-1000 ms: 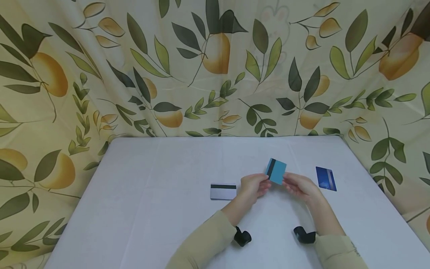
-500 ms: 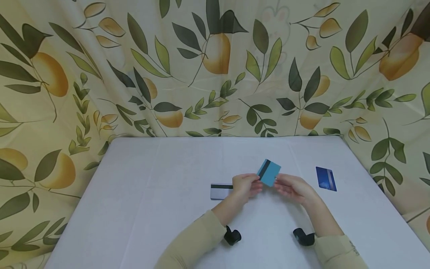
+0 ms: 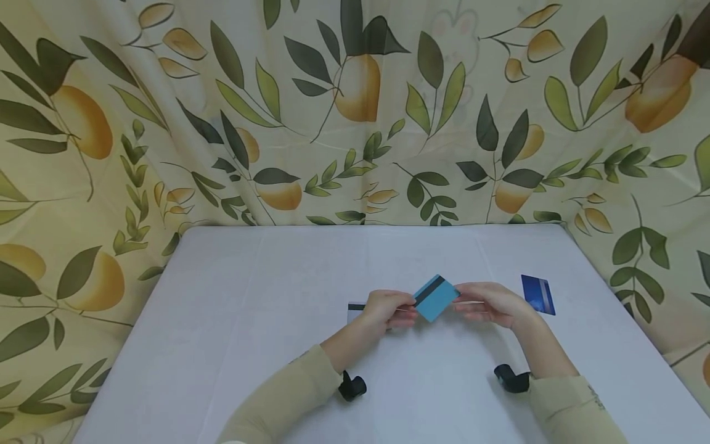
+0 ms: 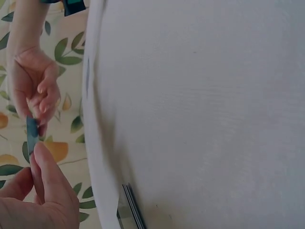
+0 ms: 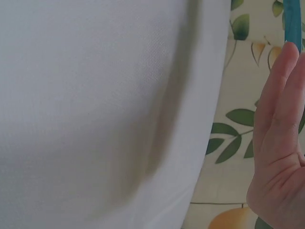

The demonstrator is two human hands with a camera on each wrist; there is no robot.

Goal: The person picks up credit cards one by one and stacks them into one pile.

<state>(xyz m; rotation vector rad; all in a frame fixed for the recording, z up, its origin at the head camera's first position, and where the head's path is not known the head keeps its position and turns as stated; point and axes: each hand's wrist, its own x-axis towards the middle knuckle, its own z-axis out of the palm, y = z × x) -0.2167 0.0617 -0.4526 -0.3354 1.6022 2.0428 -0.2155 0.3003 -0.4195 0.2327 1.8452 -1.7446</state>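
In the head view a light-blue magnetic-stripe card (image 3: 436, 298) is held tilted above the table. My left hand (image 3: 383, 310) pinches its left corner between thumb and fingers. The opposite corner is pinched by my right hand (image 3: 490, 302). Seen edge-on in the left wrist view, the card (image 4: 32, 134) spans the fingertips of both hands. The right wrist view catches only its end (image 5: 292, 24) at the fingertips. Partly hidden behind my left hand lie silver cards with a dark stripe (image 3: 355, 312), which look like a small stack in the left wrist view.
A dark-blue card (image 3: 537, 295) lies on the table just right of my right hand. The white-covered table (image 3: 249, 296) reaches back to a curtain (image 3: 322, 154) printed with fruit and leaves. Black wrist cameras (image 3: 352, 387) sit at both cuffs.
Both hands have carried the light-blue card left and slightly down, turning it clockwise. My left hand now covers more of the silver cards.
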